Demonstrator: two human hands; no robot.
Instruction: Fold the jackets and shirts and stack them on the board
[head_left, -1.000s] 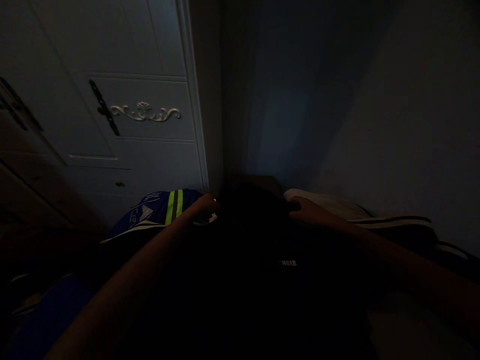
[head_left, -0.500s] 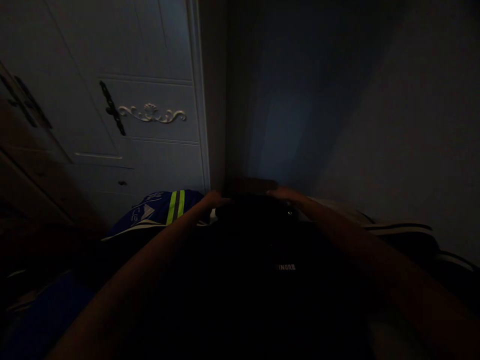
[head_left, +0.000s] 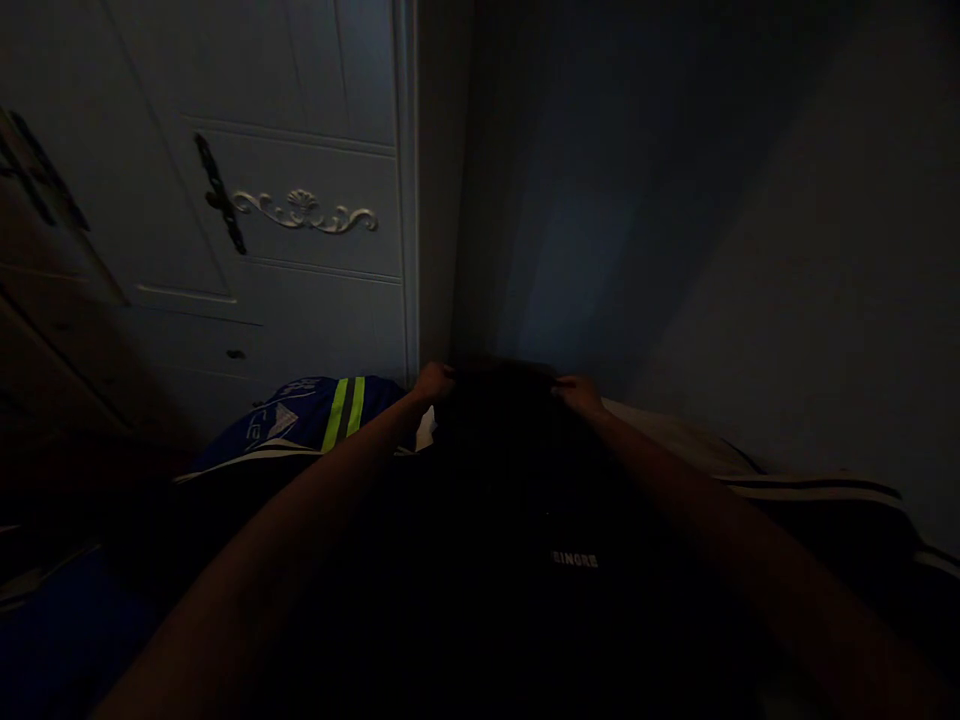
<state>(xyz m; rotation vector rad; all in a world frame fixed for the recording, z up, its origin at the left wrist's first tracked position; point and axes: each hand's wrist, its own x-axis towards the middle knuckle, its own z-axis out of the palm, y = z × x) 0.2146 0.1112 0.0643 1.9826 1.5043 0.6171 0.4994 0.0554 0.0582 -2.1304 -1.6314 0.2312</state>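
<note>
A black garment (head_left: 499, 470) with small pale lettering (head_left: 574, 559) spreads out in front of me, its details mostly lost in the dark. At its far left corner my left hand (head_left: 435, 382) is closed, pinching the fabric edge. My right hand (head_left: 579, 394) grips the far right corner in the same way, thumb towards the middle. The far edge runs between both hands. Whether it is a shirt or a jacket I cannot tell.
A white cabinet (head_left: 322, 320) with a dark handle (head_left: 220, 195) and carved ornament stands at left. A wall (head_left: 570, 240) rises behind. Left of the garment lies blue fabric (head_left: 300, 415) with yellow-green stripes; dark striped bedding (head_left: 817, 490) lies at right.
Both hands have shifted slightly, a little further apart. The black fabric's far edge now covers most of the brownish strip between them. The lettering sits a little lower in view.
</note>
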